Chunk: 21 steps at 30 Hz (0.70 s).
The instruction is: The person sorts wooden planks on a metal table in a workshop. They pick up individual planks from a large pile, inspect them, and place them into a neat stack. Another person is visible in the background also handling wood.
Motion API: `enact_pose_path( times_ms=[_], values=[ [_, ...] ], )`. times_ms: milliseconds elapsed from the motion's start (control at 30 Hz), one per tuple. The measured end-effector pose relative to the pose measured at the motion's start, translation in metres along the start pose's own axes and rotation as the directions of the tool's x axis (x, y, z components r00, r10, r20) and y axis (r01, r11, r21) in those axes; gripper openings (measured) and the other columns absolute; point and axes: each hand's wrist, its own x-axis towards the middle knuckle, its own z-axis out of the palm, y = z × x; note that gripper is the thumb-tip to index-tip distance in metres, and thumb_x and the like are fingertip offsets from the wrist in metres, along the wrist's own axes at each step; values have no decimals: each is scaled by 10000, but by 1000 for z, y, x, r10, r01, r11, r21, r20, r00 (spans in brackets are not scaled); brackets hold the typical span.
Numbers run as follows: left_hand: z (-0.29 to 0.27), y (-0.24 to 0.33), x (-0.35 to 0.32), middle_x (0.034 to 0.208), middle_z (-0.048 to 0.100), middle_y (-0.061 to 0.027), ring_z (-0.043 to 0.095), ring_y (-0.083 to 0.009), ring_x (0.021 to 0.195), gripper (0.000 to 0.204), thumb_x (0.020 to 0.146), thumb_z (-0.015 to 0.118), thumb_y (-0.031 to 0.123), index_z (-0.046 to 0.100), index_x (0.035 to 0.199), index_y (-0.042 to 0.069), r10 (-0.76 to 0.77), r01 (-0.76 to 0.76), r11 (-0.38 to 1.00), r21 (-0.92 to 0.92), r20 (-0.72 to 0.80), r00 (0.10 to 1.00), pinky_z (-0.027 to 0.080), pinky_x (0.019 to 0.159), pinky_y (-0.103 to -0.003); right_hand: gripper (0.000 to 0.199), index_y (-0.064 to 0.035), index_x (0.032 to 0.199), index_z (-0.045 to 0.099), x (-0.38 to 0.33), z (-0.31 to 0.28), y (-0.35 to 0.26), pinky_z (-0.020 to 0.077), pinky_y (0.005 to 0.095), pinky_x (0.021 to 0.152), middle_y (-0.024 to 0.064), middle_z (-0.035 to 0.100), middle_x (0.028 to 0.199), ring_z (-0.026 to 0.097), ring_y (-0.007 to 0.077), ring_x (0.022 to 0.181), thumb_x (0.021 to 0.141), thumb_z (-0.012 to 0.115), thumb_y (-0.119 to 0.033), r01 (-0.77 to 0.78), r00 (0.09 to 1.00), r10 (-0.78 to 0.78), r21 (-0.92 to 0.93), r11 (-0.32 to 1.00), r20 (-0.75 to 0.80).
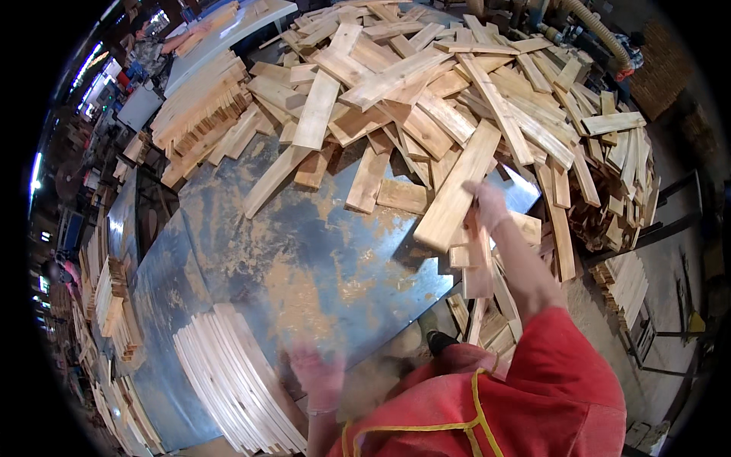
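While a red short-sleeved top with yellow piping (487, 411) fills the near edge, seen from the wearer's own eyes, the left hand (318, 373) hangs beside the row of slim, pale wooden boards (236, 381) at lower left. That hand is blurred, so I cannot tell whether its fingers are spread or pressed together, or whether they touch the row. These boards line up tightly side by side, seemingly stood on edge so that they support one another. Farther out, the right hand (491, 207) reaches to a long, flat, honey-coloured wooden board (459, 186), which slants over the right side of the table. Its fingertips lie at the board's long right edge, near mid-length, probably because the weight balances there; whether they pinch it from beneath is hidden. Under all this spreads a blue-grey sheet-metal tabletop (251, 244), smeared with tan sawdust (293, 293). Beyond it rises a large, loose heap of mixed wooden boards (411, 76), crossed at every angle and propped on each other, apparently tipped together without sorting. At upper left, a neat stack of light wooden planks (202, 99) sits squared up, and past it stands a long white table (236, 38).
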Motion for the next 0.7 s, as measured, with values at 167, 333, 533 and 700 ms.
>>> enact_pose_path(
  times_ms=[167,333,533,700],
  values=[
    [-29,140,71,1561,487,-255,434,-427,1466,972,805,833,537,462,1533,11,75,-13,982,-186,330,941,359,1195,-526,694,51,1476,528,-144,11,79,516,426,1074,207,722,1192,689,329,1142,913,758,-283,270,912,15,-628,730,409],
    [48,143,89,1277,707,-254,707,-454,1087,567,897,772,399,658,1285,1,-67,53,997,52,336,940,581,914,-475,671,4,1419,572,-74,-5,18,514,499,1033,272,703,1191,675,438,1125,914,735,-406,402,912,-255,-826,395,322],
    [9,94,76,1142,765,-146,765,-241,940,451,971,661,191,638,1359,-38,175,727,-90,-680,708,684,611,873,-380,690,-62,1343,596,-3,48,4,502,486,1063,245,689,1217,628,421,1240,833,784,-488,162,881,-396,-951,-264,260],
    [-19,51,20,1118,759,-99,741,-205,996,394,969,648,167,666,1315,-22,-5,640,-132,-757,647,763,590,880,-340,585,-58,1227,640,-1,56,-1,563,485,957,263,736,1114,718,401,1065,728,793,-321,174,916,-346,-978,-111,202]
  ],
)
